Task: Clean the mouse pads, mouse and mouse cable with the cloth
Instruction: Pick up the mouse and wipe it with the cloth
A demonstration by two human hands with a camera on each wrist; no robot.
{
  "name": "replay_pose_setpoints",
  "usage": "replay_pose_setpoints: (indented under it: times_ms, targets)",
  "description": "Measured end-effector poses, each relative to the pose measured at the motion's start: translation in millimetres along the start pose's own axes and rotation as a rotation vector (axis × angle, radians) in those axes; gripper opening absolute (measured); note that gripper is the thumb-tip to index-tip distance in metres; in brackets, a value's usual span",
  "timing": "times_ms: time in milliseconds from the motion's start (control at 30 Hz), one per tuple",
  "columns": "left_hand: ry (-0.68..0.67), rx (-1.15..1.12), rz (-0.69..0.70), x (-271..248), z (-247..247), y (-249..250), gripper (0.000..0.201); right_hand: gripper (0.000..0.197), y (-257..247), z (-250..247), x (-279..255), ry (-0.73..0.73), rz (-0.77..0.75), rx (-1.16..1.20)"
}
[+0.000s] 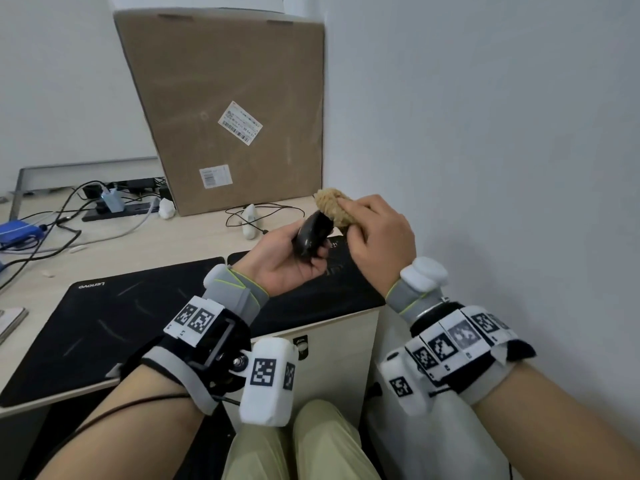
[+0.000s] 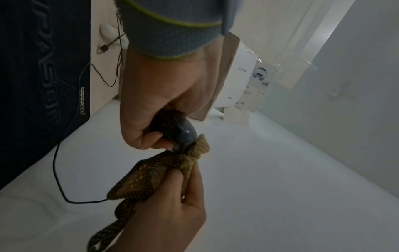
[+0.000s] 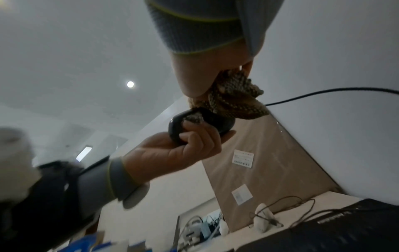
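My left hand (image 1: 294, 258) grips a black mouse (image 1: 311, 232) lifted above the right-hand black mouse pad (image 1: 311, 299). My right hand (image 1: 374, 233) holds a bunched tan cloth (image 1: 334, 204) and presses it against the mouse's far end. In the left wrist view the cloth (image 2: 194, 153) wraps the tip of the mouse (image 2: 179, 129), and the black mouse cable (image 2: 58, 153) hangs in a loop below. In the right wrist view the cloth (image 3: 233, 100) lies on top of the mouse (image 3: 205, 124). A larger Lenovo mouse pad (image 1: 114, 327) lies to the left.
A big cardboard box (image 1: 228, 109) leans against the wall behind. A white device (image 1: 250, 221) with a thin black wire lies in front of it. Cables, a power strip (image 1: 117, 211) and a blue box (image 1: 19, 232) crowd the desk's far left. The white wall is close on my right.
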State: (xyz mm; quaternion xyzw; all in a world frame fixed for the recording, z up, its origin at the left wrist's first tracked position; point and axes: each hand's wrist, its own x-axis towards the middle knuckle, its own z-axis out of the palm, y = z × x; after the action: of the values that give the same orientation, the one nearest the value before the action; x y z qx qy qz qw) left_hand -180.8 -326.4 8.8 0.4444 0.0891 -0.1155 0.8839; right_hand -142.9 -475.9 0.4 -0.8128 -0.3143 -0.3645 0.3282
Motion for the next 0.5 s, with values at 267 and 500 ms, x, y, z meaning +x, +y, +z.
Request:
replay_pose_setpoints:
  times_ms: [267, 500]
  targets:
    - [0.046, -0.005, 0.029, 5.4, -16.9, -6.5, 0.032, 0.046, -10.9, 18.9, -36.2, -0.084, -0.184, 0.041]
    - [0.058, -0.051, -0.049, 13.3, -22.0, -10.3, 0.036, 0.045, 12.2, 25.8, -5.3, -0.132, 0.174, 0.094]
